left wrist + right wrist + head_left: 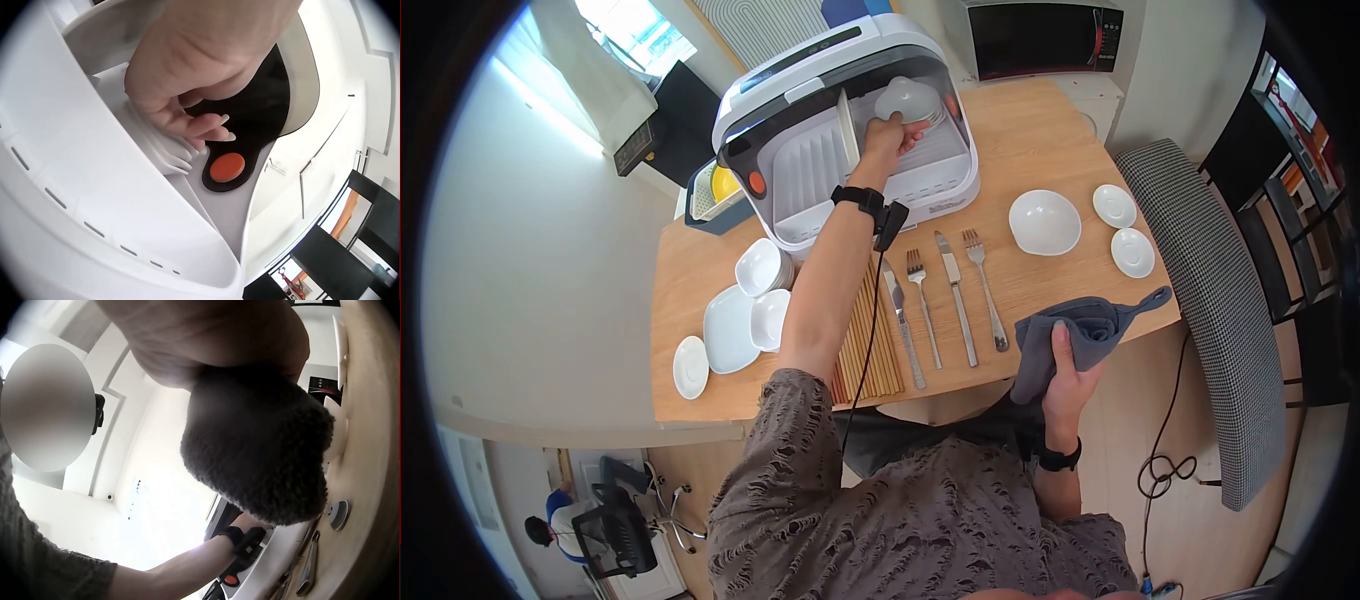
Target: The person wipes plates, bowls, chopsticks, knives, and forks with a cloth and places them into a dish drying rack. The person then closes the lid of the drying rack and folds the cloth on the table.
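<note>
Inside a white countertop cabinet (960, 185) with its clear lid raised, my left hand (892, 138) grips the near edge of a white bowl (908, 98). Stacked white rims (172, 153) show under the left hand (200, 69) in the left wrist view, where its fingers are curled and the thumb is hidden. A white plate (848, 125) stands upright just left of that hand. My right hand (1068, 392) holds a bunched grey-blue cloth (1090, 325) over the table's near right edge; in the right wrist view the cloth (256, 444) looks dark and fluffy.
Knives, forks (983, 290) and wooden chopsticks (870, 345) lie on the wooden table (1040, 130). White bowls (760, 268), a square plate (730, 328) and a small dish are left. At right are a large bowl (1045, 222) and two saucers (1133, 253). A cable hangs from the left wrist.
</note>
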